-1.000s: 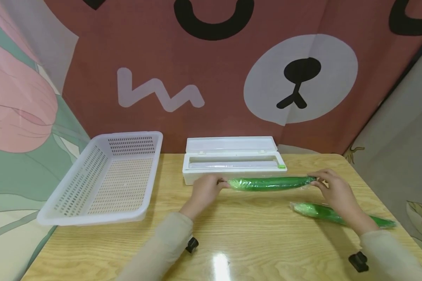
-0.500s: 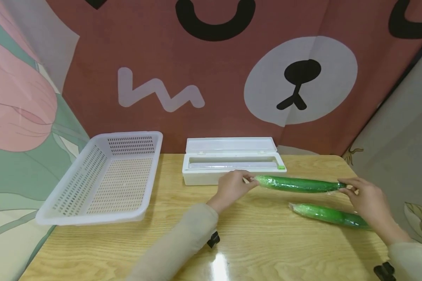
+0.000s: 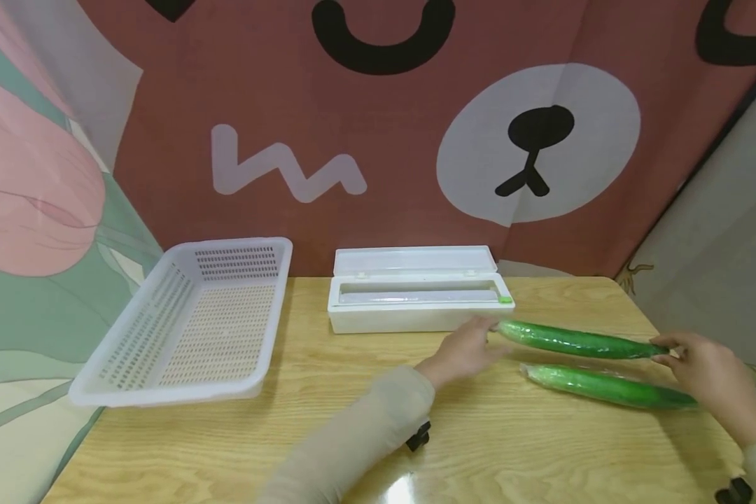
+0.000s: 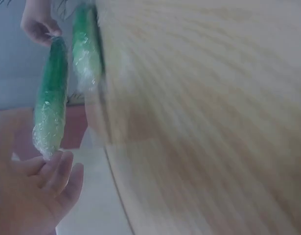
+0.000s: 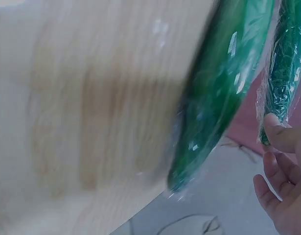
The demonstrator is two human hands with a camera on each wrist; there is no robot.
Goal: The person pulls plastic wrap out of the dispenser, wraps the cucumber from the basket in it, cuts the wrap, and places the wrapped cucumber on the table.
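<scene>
A cucumber in clear plastic film [image 3: 579, 341] is held level above the table's right side. My left hand [image 3: 465, 353] pinches its pale end, and my right hand [image 3: 708, 367] pinches the dark end between thumb and fingers. In the left wrist view the left fingertips [image 4: 55, 169] touch the crumpled film at the pale tip. The right wrist view shows the right thumb [image 5: 277, 132] on the other tip. Just in front, a second film-wrapped cucumber [image 3: 611, 386] lies on the table, roughly parallel to the held one.
Behind the hands stands a white cling film box [image 3: 393, 320], lid up, with a roll inside and a green piece at its right end. A white perforated basket [image 3: 261, 350] occupies the left of the wooden table [image 3: 227, 448]. A printed curtain hangs behind.
Both hands have carried the held cucumber rightward, from in front of the cling film box to behind the lying cucumber. Its dark end now tilts slightly lower.
</scene>
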